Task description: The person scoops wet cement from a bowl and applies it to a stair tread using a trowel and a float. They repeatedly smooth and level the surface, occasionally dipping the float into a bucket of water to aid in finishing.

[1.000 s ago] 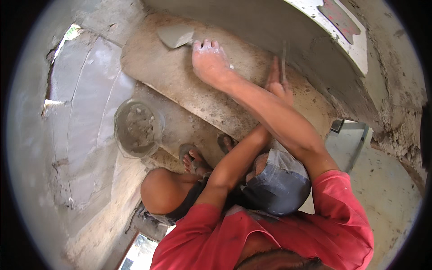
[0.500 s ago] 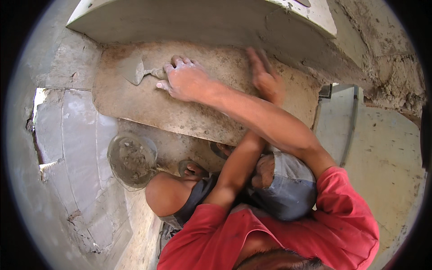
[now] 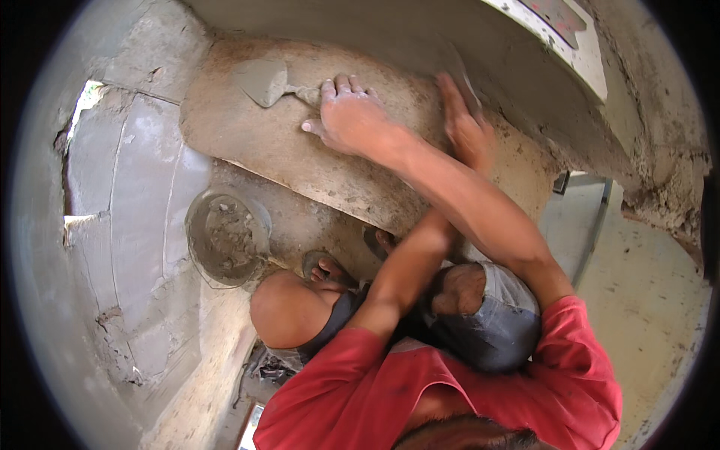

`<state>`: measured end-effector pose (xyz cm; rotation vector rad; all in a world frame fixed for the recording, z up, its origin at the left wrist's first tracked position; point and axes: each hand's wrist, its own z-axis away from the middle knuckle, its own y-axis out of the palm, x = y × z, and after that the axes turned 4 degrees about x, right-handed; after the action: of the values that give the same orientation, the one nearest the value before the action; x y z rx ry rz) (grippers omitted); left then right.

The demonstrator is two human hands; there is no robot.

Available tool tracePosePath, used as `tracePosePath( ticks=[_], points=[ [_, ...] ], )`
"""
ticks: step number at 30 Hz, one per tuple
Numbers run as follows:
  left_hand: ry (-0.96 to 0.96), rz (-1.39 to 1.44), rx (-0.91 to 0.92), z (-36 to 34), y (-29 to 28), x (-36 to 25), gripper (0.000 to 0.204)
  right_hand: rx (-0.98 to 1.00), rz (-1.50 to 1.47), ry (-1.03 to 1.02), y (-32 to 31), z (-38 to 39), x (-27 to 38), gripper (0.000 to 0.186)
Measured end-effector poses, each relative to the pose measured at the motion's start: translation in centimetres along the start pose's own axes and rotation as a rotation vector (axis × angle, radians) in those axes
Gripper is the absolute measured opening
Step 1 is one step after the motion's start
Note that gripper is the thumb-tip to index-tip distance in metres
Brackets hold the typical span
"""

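Note:
My right hand (image 3: 349, 116) rests on the stained step (image 3: 255, 142), fingers apart over the handle of a pointed trowel (image 3: 266, 84) lying there. Crossing beneath my right forearm, my left hand (image 3: 469, 135) holds a thin, flat smoothing tool (image 3: 471, 94) with long fingers stretched along it, against the grey plastered face (image 3: 540, 86) of the upper step. The tool and fingertips are slightly blurred. A bucket of grey mortar (image 3: 225, 236) sits on the lower step, left of my feet.
Grey, cracked masonry (image 3: 139, 187) runs down the left, with a bright gap (image 3: 86, 101). A white-topped ledge with a grey patch (image 3: 600, 52) is at upper right. A lower pale surface (image 3: 637, 285) lies beyond the step's right end. My bent knees and sandalled feet are below.
My left hand and its tool have shifted slightly along the plastered face. My right hand moved left, then back right, staying over the trowel handle. The view has also swung between frames.

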<state>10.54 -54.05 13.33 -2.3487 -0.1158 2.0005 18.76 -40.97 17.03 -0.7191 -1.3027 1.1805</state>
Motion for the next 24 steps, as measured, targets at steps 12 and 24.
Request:
tracePosePath(
  ticks=[12, 24],
  points=[
    [0.03, -0.294, -0.458, -6.5, -6.9, 1.1, 0.056, -0.105, 0.014, -0.178, -1.8, 3.7, 2.4, 0.086],
    [0.075, 0.027, 0.16, 0.1, -4.5, -2.1, 0.062, 0.021, -0.223, -0.38, -4.4, 5.5, 6.4, 0.077]
  ],
)
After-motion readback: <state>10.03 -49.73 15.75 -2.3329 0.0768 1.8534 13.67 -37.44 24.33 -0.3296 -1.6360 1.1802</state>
